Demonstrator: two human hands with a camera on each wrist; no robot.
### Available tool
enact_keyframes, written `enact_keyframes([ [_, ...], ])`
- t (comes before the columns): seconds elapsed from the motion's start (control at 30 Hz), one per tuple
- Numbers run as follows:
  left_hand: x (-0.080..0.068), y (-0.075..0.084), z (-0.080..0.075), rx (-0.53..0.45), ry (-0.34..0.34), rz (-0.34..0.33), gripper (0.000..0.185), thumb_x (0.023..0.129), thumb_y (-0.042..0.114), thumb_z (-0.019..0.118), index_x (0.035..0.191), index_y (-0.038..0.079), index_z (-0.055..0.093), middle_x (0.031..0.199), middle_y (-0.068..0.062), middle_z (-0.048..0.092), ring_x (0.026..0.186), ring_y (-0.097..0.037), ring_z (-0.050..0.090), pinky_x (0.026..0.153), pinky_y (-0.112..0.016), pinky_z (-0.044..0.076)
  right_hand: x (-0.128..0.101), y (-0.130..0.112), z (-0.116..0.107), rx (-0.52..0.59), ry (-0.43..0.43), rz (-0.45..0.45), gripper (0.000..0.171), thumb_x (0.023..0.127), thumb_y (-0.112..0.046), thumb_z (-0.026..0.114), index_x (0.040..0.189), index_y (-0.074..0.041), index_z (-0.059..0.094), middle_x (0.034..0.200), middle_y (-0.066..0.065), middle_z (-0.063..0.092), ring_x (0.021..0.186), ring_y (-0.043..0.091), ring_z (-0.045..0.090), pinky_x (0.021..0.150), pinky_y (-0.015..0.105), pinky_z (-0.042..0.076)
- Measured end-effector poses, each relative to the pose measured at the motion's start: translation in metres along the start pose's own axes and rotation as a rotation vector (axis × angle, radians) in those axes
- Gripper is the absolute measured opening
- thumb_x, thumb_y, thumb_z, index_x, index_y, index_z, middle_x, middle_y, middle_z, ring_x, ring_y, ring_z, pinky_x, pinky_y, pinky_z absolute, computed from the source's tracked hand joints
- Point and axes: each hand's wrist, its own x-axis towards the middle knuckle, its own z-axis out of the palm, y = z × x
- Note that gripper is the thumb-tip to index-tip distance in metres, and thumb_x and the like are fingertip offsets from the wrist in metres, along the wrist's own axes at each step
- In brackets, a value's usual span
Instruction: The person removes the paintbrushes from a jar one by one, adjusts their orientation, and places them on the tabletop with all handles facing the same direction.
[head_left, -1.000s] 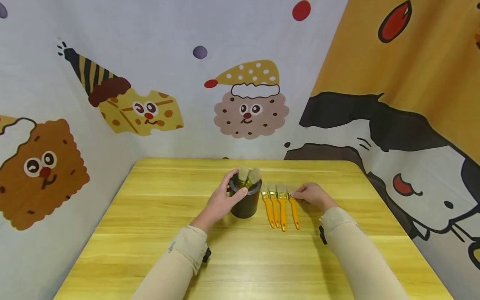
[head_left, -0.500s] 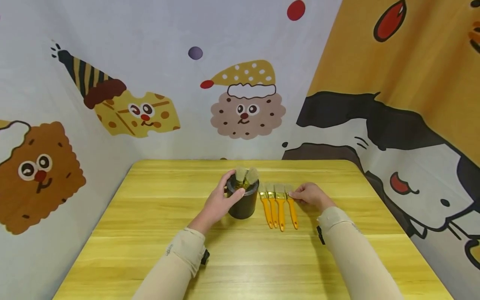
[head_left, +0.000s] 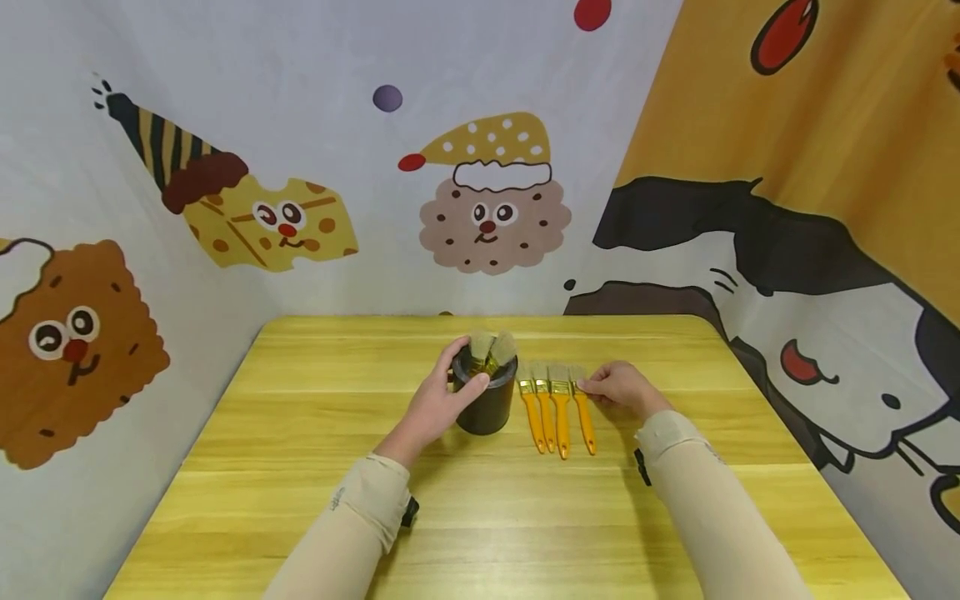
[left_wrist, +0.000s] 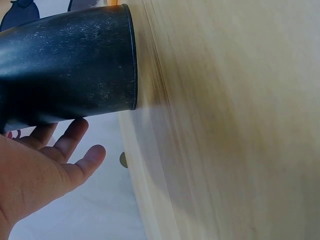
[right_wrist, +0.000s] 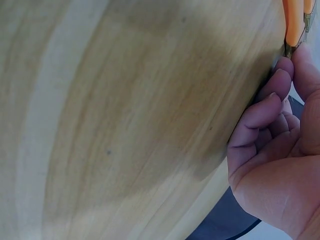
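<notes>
My left hand [head_left: 437, 402] holds a black cup [head_left: 483, 412] at its rim, the thumb over the near edge and the fingers around the left side. Two paintbrushes [head_left: 492, 350] stand in the cup with their pale bristles up; their handles are hidden inside. To the right of the cup, several paintbrushes with orange handles [head_left: 562, 423] lie side by side on the table, bristles pointing away from me. With thumb and forefinger my right hand [head_left: 622, 388] pinches the rightmost paintbrush [head_left: 585, 423] near its metal band. The right wrist view catches only part of an orange handle [right_wrist: 295, 22] beyond the fingertips.
A yellow wood-grain table [head_left: 480, 525] carries everything. Right behind its far edge hangs a cloth backdrop [head_left: 330, 100] printed with cartoon figures, which also closes in the left and right sides.
</notes>
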Motion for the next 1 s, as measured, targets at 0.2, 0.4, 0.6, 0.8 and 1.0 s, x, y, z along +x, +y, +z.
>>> enact_keyframes([
  [0.2,0.0,-0.0004,-0.0004,-0.005,-0.003,0.015,0.069,0.101,0.066,0.063,0.156,0.07,0.021,0.173,-0.01,0.036,0.153,-0.043,0.044,0.114,-0.071,0.044,-0.0005,-0.0024,-0.001,0.019,-0.012,0.001,0.041,0.105,-0.041,0.07,0.083,-0.007,0.071,0.064,0.0,0.054,0.054,0.014,0.037,0.059,0.032,0.041],
  [0.4,0.0012,-0.0016,-0.0006,-0.008,-0.005,0.023,0.07,0.1,0.066,0.063,0.157,0.069,0.022,0.173,-0.009,0.037,0.153,-0.042,0.045,0.114,-0.071,0.045,0.0025,0.0001,-0.0012,-0.006,-0.006,0.004,0.04,0.104,-0.044,0.071,0.086,-0.008,0.071,0.066,0.0,0.055,0.056,0.015,0.041,0.061,0.031,0.043],
  [0.6,0.0015,-0.0018,-0.0007,-0.015,-0.004,0.017,0.071,0.1,0.067,0.064,0.157,0.069,0.022,0.173,-0.007,0.037,0.154,-0.041,0.045,0.114,-0.071,0.044,0.004,0.001,-0.0016,-0.028,-0.011,0.003,0.04,0.103,-0.046,0.072,0.088,-0.008,0.071,0.068,0.001,0.056,0.058,0.016,0.043,0.062,0.031,0.043],
  [0.8,0.0002,-0.0009,-0.0004,-0.021,-0.002,0.01,0.071,0.101,0.064,0.065,0.158,0.068,0.022,0.172,-0.008,0.038,0.153,-0.041,0.046,0.114,-0.071,0.045,0.0032,0.0017,-0.0011,-0.04,-0.002,-0.012,0.04,0.104,-0.046,0.07,0.087,-0.01,0.07,0.071,0.0,0.059,0.062,0.016,0.049,0.062,0.031,0.044],
  [1.0,0.0002,-0.0007,0.0001,-0.017,0.005,0.002,0.071,0.1,0.067,0.064,0.157,0.069,0.023,0.172,-0.006,0.038,0.153,-0.041,0.046,0.114,-0.071,0.044,0.0011,0.0013,-0.0004,-0.014,-0.018,0.001,0.052,0.107,-0.052,0.061,0.077,-0.01,0.064,0.064,-0.001,0.052,0.055,0.015,0.038,0.06,0.031,0.04],
])
